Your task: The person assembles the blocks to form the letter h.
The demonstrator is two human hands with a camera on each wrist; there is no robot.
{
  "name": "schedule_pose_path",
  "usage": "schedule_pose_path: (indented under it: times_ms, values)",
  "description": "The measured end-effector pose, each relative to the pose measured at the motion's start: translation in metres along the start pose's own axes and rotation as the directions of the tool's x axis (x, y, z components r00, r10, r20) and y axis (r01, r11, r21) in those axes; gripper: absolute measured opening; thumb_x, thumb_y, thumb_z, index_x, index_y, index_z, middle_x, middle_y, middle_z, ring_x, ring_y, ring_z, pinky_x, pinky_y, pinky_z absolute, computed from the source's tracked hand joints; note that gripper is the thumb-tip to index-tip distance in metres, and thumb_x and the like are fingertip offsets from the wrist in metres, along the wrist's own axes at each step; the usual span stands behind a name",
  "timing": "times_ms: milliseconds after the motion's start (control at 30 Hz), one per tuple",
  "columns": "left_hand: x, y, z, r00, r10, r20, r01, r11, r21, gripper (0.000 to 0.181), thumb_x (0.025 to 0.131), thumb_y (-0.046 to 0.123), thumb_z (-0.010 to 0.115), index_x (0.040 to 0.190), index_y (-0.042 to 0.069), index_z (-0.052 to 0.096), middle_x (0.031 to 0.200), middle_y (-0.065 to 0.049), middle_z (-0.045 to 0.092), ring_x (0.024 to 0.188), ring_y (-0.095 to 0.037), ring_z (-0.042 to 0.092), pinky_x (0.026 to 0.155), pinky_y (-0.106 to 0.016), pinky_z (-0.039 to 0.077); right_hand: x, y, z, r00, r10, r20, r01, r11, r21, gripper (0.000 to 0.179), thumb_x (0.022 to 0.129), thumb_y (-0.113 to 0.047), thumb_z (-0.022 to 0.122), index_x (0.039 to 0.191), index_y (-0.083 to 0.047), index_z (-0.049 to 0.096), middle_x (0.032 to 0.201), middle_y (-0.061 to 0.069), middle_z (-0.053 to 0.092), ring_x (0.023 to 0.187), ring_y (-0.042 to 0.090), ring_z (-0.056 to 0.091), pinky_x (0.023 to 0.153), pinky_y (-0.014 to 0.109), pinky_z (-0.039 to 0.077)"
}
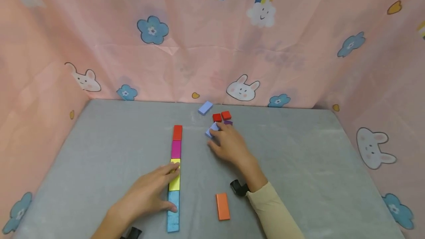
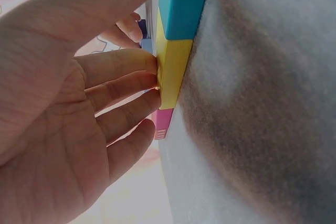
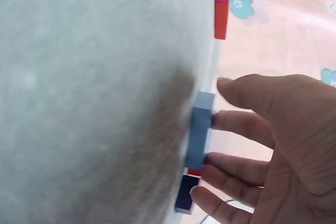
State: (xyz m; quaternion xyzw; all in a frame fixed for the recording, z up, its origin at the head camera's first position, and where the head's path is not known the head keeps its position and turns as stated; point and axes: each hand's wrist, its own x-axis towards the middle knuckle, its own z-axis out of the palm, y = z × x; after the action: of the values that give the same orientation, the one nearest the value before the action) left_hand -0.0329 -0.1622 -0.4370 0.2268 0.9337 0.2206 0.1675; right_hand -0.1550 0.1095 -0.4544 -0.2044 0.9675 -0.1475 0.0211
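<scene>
Closest to us, the left hand [image 1: 147, 191], fingers straight, thumb spread wide: fingertips against the yellow block [image 1: 174, 184], thumb on the blue block [image 1: 173, 220], nothing gripped. Those two line up end to end with the magenta block [image 1: 176, 149] and the red block [image 1: 177, 132], a straight row on the grey cloth [image 1: 299, 158]. Across to the right, the far lilac block [image 1: 205, 108] lies alone, and here's the action: the near lilac block [image 3: 199, 135], down on the cloth, fingers of the right hand [image 1: 230, 145] touching it, loosely bent, thumb just clear. Red pieces [image 1: 217, 117] sit right beyond; the orange block [image 1: 223, 207] lies low, well apart; the purple piece [image 1: 228, 122] is half hidden, so its shape is hard to call. My read: left steadies the row, right is setting up a pick. That calls for the thumb coming in square, without nudging the neighbours.
</scene>
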Motion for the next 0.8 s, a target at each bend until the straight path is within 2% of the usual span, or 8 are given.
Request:
schedule_pose_path:
  times_ms: [133, 267, 533, 800]
  values:
    - [0.0, -0.0001, -0.0003, 1.0, 0.015, -0.005, -0.014, 1.0, 0.017, 0.1, 0.069, 0.04, 0.099, 0.151, 0.002, 0.057, 0.166, -0.007, 0.048, 0.152, -0.036, 0.048, 0.119, -0.056, 0.048, -0.0011, -0.0014, -0.0009, 1.0, -0.011, -0.009, 0.011, 1.0, -0.02, 0.038, 0.098, -0.03, 0.074, 0.131, -0.01, 0.076, 0.149, 0.022, 0.063, 0.134, 0.041, 0.063, 0.114, 0.058, 0.052]
    - [0.0, 0.0004, 0.0, 1.0, 0.002, 0.0, -0.002, 1.0, 0.01, 0.1, 0.068, 0.04, 0.1, 0.15, 0.003, 0.058, 0.166, -0.007, 0.048, 0.152, -0.036, 0.048, 0.118, -0.057, 0.049, -0.0008, -0.0016, -0.0007, 1.0, -0.014, -0.014, 0.014, 1.0, -0.015, 0.035, 0.098, -0.027, 0.076, 0.129, -0.01, 0.077, 0.146, 0.021, 0.065, 0.13, 0.04, 0.065, 0.11, 0.059, 0.055]
    - [0.0004, 0.0013, -0.0023, 1.0, -0.006, 0.007, 0.006, 1.0, 0.017, 0.102, 0.067, 0.042, 0.1, 0.152, 0.004, 0.057, 0.167, -0.006, 0.047, 0.152, -0.037, 0.048, 0.116, -0.058, 0.05, 0.0022, -0.0009, 0.0022, 0.997, 0.04, -0.063, -0.042, 0.999, -0.023, 0.046, 0.096, -0.03, 0.079, 0.135, -0.007, 0.071, 0.143, 0.017, 0.067, 0.127, 0.037, 0.067, 0.108, 0.054, 0.057]
    - [-0.0041, -0.0003, -0.0023, 1.0, 0.019, -0.014, -0.019, 1.0, 0.02, 0.099, 0.07, 0.04, 0.099, 0.151, 0.002, 0.056, 0.166, -0.007, 0.048, 0.151, -0.037, 0.05, 0.117, -0.057, 0.049, 0.0036, -0.0015, 0.0058, 0.996, 0.03, -0.079, -0.032, 0.999, -0.035, 0.046, 0.095, -0.034, 0.08, 0.131, -0.006, 0.075, 0.141, 0.015, 0.069, 0.128, 0.034, 0.067, 0.11, 0.052, 0.057]
